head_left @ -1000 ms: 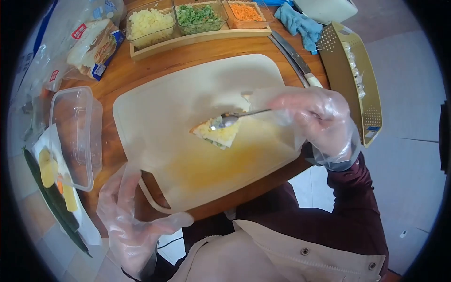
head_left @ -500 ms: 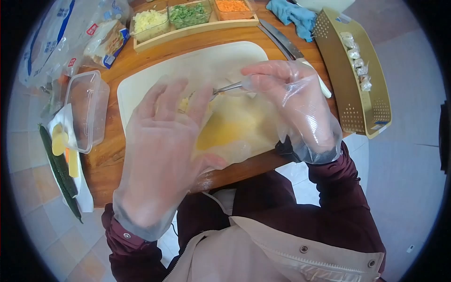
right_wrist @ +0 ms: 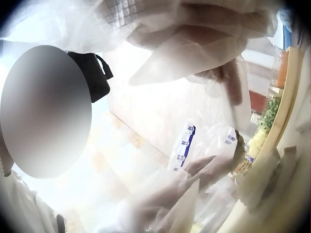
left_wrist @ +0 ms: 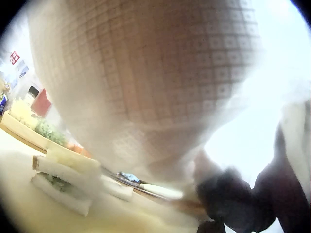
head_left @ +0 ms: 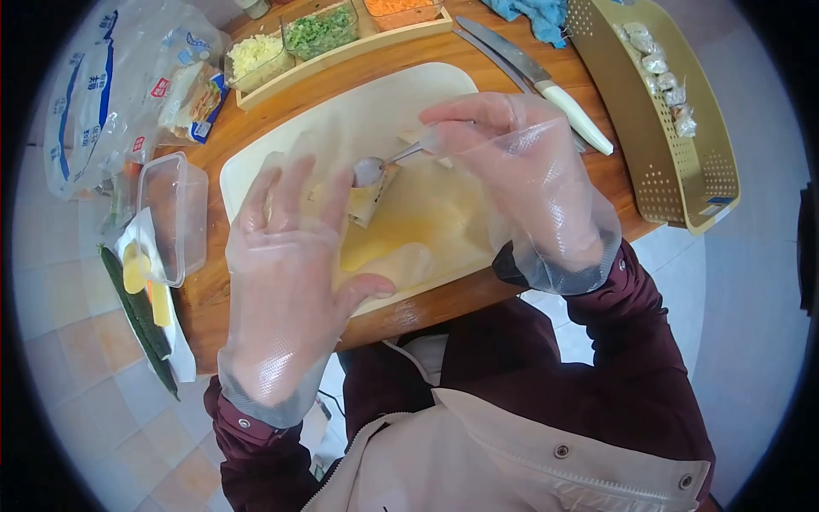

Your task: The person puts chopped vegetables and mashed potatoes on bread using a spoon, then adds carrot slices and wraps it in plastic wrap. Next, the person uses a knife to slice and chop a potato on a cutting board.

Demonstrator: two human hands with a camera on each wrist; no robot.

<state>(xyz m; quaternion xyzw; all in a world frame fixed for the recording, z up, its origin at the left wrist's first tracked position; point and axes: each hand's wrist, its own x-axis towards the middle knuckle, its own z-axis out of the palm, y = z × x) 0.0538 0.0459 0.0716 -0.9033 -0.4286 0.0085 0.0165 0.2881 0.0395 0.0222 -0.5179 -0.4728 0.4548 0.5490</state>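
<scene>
In the head view my gloved right hand pinches the handle of a metal spoon. The spoon's bowl is over a triangular sandwich lying on the white cutting board. My gloved left hand hovers palm down at the sandwich's left, fingers spread and thumb out, hiding part of it. In the left wrist view the sandwich shows green filling between its slices and yellow bits on top. Another pale bread piece lies beyond it, mostly covered by the right fingers in the head view.
Glass dishes with yellow bits, chopped greens and orange bits stand in a wooden tray. Two knives lie right of the board, beside a perforated basket. A clear tub and cucumber are at left.
My left hand has come up from the board's lower left corner to beside the sandwich. The right hand keeps the spoon, its bowl still over the sandwich. The head view has shifted.
</scene>
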